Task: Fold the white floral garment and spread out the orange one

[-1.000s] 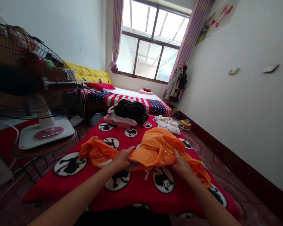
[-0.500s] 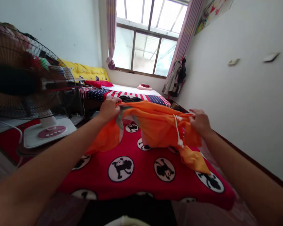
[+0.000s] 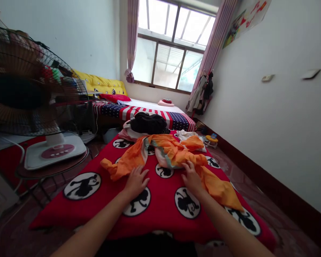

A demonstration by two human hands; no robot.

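Note:
An orange garment (image 3: pixel 176 151) with grey-green and pale edging lies crumpled across a red cloth (image 3: pixel 163 210) printed with black monkeys in white circles. My left hand (image 3: pixel 136 182) is palm down at the garment's near left part, its fingers spread and holding nothing. On the other side, my right hand (image 3: pixel 192 177) has its fingers apart, with the tips at the garment's near edge; whether they press on it I cannot tell. One orange sleeve-like part stretches left, another runs down to the right.
Behind the garment sit a black bundle of cloth (image 3: pixel 148 123) and some white clothing (image 3: pixel 186 135). A fan (image 3: pixel 55 146) stands on a round stool at left. Farther back is a bed with a flag-patterned cover (image 3: pixel 146 112). A small yellow stool (image 3: pixel 212 139) stands by the right wall.
Both hands have let go of the orange garment, which was held up and stretched between them. It has dropped onto the red cloth, and the hands have drawn closer to me and together.

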